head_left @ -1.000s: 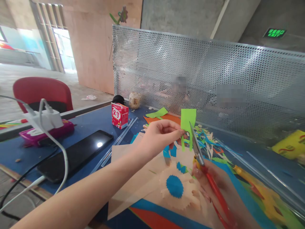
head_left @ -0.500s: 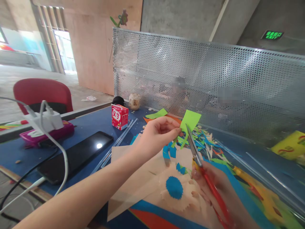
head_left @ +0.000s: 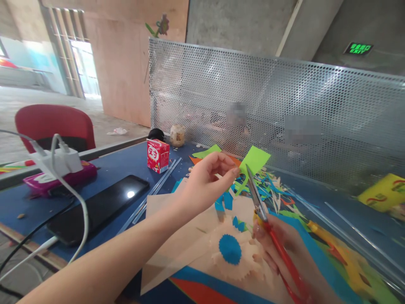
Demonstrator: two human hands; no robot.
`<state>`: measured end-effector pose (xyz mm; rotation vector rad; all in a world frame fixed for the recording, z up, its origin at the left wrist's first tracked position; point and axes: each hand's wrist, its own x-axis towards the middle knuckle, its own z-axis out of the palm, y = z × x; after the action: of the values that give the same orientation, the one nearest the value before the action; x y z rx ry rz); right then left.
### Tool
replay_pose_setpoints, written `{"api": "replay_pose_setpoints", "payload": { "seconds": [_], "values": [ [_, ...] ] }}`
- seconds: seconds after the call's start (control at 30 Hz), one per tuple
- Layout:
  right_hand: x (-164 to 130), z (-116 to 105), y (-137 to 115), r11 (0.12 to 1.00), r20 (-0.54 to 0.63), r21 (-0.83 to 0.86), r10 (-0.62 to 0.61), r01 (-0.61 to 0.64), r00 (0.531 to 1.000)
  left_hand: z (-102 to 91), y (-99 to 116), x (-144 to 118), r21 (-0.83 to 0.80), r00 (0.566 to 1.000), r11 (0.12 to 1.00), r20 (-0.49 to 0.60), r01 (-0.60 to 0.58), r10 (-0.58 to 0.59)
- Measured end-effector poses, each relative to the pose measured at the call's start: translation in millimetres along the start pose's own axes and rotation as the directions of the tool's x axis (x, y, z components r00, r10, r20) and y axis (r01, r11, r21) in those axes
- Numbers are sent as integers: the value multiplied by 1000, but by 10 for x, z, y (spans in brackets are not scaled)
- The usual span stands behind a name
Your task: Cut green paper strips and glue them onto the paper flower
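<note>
- Head view, centre frame: left hand (head_left: pixel 207 179) pinches the lime-green paper piece (head_left: pixel 253 162) at its lower left edge, fingers closed tight on it, lifted above the bench (head_left: pixel 126 162).
- Right hand (head_left: pixel 281 245), lower right, has its grip wrapped round the red-handled scissors (head_left: pixel 268 226); blades point up and left, tips touching the paper's lower edge.
- Paper lies just above the blades, its long axis tilted up to the right.
- Below them on the bench: a cream paper flower with blue centre (head_left: pixel 230 249).

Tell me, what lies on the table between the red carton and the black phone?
In the head view, thin clear rods lie on the blue table between the red carton and the black phone.
</note>
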<state>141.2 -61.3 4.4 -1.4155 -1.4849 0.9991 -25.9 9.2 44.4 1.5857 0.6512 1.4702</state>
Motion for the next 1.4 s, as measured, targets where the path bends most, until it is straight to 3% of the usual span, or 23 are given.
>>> {"api": "replay_pose_setpoints", "payload": {
  "seconds": [0.17,0.4,0.6,0.97,1.13,1.4],
  "values": [
    [15,-22,22,998,21,-68,-13,15,1000,45,-23,7,-121,991,987,88,110,-100],
    [28,-17,2,997,33,-77,-15,18,999,28,-16,34,-107,998,993,41,56,-52],
    [14,-21,-24,981,33,-175,-83,87,996,21,3,28,-99,996,992,44,77,-73],
    [47,-47,57,992,59,-124,10,-2,998,7,19,46,-103,996,991,28,85,-83],
    [23,-12,2,997,-3,-78,-20,19,1000,9,42,32,-97,993,988,17,116,-115],
    [27,-17,-5,990,20,-133,-34,37,999,26,46,35,-138,991,982,33,131,-128]
  ]
}}
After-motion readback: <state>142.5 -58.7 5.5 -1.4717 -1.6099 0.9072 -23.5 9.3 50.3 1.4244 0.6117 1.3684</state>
